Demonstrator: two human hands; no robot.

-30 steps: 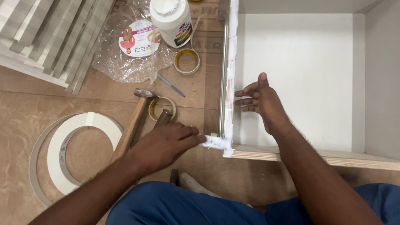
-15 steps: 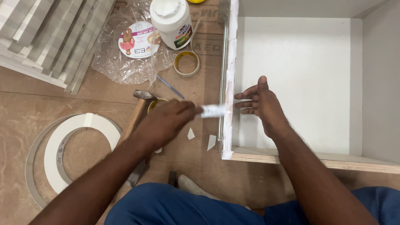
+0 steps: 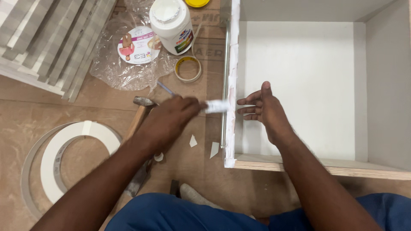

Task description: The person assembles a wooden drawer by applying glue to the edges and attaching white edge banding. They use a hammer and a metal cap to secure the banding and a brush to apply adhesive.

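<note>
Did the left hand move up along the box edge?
Yes. The left hand slid from the box's near corner up along its left edge, farther from the person.

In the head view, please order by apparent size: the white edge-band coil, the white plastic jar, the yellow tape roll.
1. White edge-band coil on the floor, largest.
2. White plastic jar.
3. Yellow tape roll, smallest.
The jar stands taller, nearer the camera, so slightly flattered.

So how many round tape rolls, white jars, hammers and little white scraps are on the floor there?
Tape rolls: 2, a small one by the jar and a big white coil
White jars: 1
Hammers: 1
White scraps: 3
Total: 7
</note>
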